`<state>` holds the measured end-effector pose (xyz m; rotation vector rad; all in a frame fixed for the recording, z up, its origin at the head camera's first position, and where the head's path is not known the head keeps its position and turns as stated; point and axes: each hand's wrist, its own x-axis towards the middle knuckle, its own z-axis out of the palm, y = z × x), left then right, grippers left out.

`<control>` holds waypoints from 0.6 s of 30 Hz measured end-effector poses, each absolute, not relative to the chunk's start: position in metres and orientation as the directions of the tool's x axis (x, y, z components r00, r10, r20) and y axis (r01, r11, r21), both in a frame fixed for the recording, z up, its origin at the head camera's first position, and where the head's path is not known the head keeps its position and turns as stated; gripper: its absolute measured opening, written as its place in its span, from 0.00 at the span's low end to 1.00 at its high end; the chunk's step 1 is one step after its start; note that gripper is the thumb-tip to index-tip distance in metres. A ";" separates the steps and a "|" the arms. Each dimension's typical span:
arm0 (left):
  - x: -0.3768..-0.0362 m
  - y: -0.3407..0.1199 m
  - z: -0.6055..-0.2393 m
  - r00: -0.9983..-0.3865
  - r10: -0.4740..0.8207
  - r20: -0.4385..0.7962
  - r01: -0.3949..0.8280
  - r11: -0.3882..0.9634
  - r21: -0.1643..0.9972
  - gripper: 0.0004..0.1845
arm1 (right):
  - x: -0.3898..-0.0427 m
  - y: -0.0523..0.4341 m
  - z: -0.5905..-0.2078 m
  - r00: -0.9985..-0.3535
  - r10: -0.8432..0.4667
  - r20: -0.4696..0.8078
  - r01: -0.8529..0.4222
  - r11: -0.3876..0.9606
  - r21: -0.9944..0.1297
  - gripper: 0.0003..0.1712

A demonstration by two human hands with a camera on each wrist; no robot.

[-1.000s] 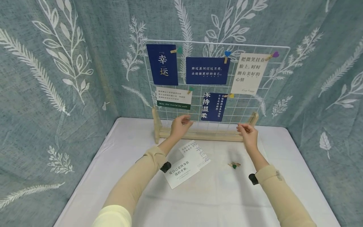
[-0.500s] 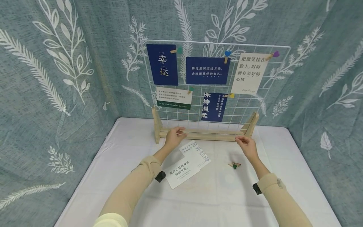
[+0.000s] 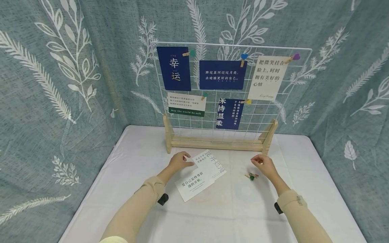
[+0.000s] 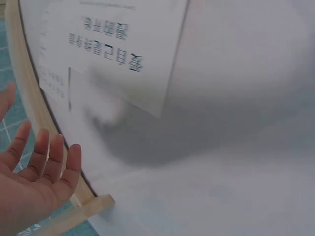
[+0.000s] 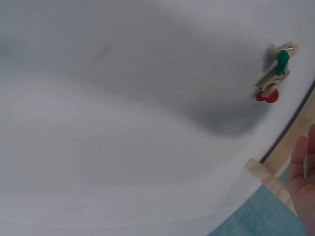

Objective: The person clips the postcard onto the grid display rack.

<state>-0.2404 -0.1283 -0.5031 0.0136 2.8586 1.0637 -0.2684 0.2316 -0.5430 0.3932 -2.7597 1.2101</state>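
Observation:
My left hand point(image 3: 178, 162) hovers at the upper left of two overlapping white cards, its fingers loosely bent with nothing between them. The nearer card point(image 3: 192, 190) lies partly over the farther card point(image 3: 212, 168), both printed with dark characters. In the left wrist view the fingers point(image 4: 55, 160) spread apart beside the cards. My right hand point(image 3: 263, 165) is just above and right of a small pile of wooden clothespins point(image 3: 252, 176). The right wrist view shows a green and a red decoration on the clothespins point(image 5: 278, 71); only part of that hand is visible there, holding nothing.
Behind the cards stands a white wire grid point(image 3: 209, 130) in a wooden base point(image 3: 217, 144). Clipped to it are several cards, including a blue card point(image 3: 223, 75) and a cream card point(image 3: 267, 78). A patterned curtain point(image 3: 106, 67) surrounds the white table point(image 3: 237, 216).
Both hands have come down and back from the grid toward the table, the left to the cards and the right to the clothespins. The cards on the grid stay put.

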 end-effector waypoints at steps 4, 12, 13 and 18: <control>-0.233 -0.137 -0.509 -0.991 0.023 -0.133 -0.064 0.789 0.611 0.21 | -0.265 0.235 -0.549 -0.965 -0.222 0.140 -0.256 0.674 -0.693 0.07; -0.218 -0.149 -0.529 -0.968 0.057 -0.243 -0.083 0.845 0.528 0.26 | -0.256 0.244 -0.560 -0.967 -0.254 0.027 -0.204 0.702 -0.682 0.06; -0.218 -0.149 -0.530 -0.964 0.064 -0.260 -0.082 0.853 0.515 0.27 | -0.255 0.246 -0.560 -0.968 -0.250 0.026 -0.200 0.700 -0.686 0.06; -0.212 -0.150 -0.533 -0.946 0.082 -0.313 -0.078 0.881 0.467 0.30 | -0.254 0.249 -0.561 -0.970 -0.242 0.013 -0.181 0.690 -0.701 0.07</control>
